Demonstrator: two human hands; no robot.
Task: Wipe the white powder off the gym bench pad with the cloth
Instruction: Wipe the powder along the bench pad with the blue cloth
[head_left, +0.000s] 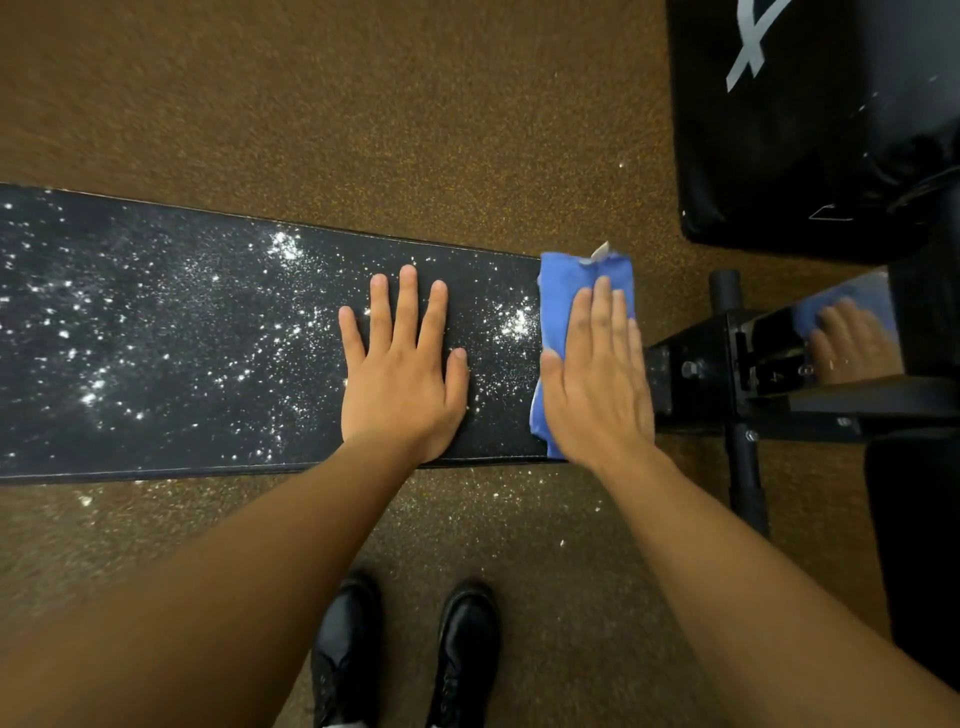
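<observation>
A long black bench pad (171, 426) runs across the view from the left edge to the middle right. White powder (285, 249) is scattered over most of it, with a thick patch (519, 319) near its right end. A folded blue cloth (558, 291) lies on the pad's right end. My right hand (597, 374) presses flat on the cloth with straight fingers. My left hand (402, 364) rests flat on the pad just left of the cloth, fingers spread.
The bench's black metal frame (727, 374) and a shiny bar reflecting my hand stick out to the right. A second black pad (810, 119) stands at the upper right. Brown speckled floor (363, 104) carries some spilled powder. My black shoes (405, 654) are below.
</observation>
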